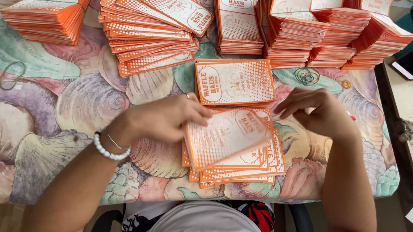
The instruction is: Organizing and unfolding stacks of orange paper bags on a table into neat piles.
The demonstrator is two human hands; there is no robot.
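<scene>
Left hand [164,118], right hand [316,112] lift orange card [226,136] off stack [241,170].

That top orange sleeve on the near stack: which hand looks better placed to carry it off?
Probably the left hand: its fingers already grip the top sleeve by its edge above the stack. The right hand only touches the far corner.

Both forearms are bare, with no sleeves reaching them; the left hand [159,119] has a white beaded bracelet [107,150] and a thin metal bangle [114,142] at its wrist and a slim ring [188,95] on one finger; the right hand [318,111] is unadorned; a white shirt [196,229] with dark, red-patterned parts covers the torso.
</scene>
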